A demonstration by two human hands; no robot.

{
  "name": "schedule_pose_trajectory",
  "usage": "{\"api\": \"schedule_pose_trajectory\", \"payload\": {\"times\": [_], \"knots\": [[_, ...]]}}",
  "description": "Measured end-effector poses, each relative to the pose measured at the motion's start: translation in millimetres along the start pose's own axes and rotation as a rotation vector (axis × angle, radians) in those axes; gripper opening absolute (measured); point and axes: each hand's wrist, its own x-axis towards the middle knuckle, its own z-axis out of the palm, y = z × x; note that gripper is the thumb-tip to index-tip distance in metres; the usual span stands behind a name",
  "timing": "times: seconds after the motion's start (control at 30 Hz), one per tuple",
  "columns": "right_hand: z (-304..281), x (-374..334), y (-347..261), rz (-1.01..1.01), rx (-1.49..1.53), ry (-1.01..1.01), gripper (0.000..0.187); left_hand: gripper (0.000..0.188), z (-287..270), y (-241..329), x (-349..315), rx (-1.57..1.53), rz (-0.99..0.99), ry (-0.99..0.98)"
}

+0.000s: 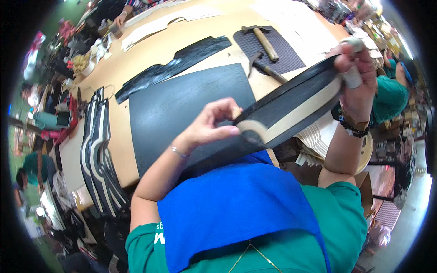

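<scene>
Blue apron (236,204) fills the near foreground, worn over a green shirt (346,214); thin chain visible at the bottom edge.

Above the apron, both hands hold one long curved piece (291,107) — black textured outer face, cream band running along it, black edge below. It slants from lower left up to upper right, lifted clear of the bench.

Left hand (209,125): fingers curled, thumb and fingertips pinched shut on the lower, rounded end of the piece. Thin bracelet on that wrist.

Right hand (357,79): raised, closed round the upper end of the piece, fingers wrapped over its top edge. One finger wears a pale wrap or tape. Dark beaded bracelets on the wrist.

Under the hands, a large black sheet (182,109) lies flat on the tan workbench (150,50). Behind it, a long wavy black strip (173,68) lies diagonally. Farther back and to the right, a small dark textured mat (277,48) with one hammer (264,41) on it; a second hammer (266,66) lies half off its near edge.

Left edge of bench: stack of similar black-and-cream curved pieces (98,150), fanned, hanging off toward the floor.

Pale paper patterns (154,25) at the far end. Another person's hand (120,19) rests at the far edge. To the right, a person in a green top (391,98), partly hidden behind the raised arm.
</scene>
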Motion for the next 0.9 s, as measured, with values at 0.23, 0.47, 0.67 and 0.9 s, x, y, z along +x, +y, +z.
{"api": "schedule_pose_trajectory", "payload": {"times": [0.23, 0.47, 0.67, 0.9], "knots": [[-9.9, -29.7, 77.6, 0.252, 0.366, 0.3, 0.025, 0.032, -12.7, 108.0, -65.7, 0.473, 0.012, 0.581], [73.8, -80.1, 165.1, 0.348, -0.392, 0.058, 0.026, 0.029, -115.4, 37.8, -87.8, 1.408, -0.231, 0.529], [140.9, -115.2, 148.7, 0.079, -0.606, -0.383, 0.029, 0.022, -194.4, 9.8, -24.2, 1.576, -0.261, 0.529], [144.7, -125.5, 153.9, 0.2, -0.618, -0.454, 0.023, 0.031, -233.0, 1.7, 10.5, 1.699, -0.357, 0.421]]}}
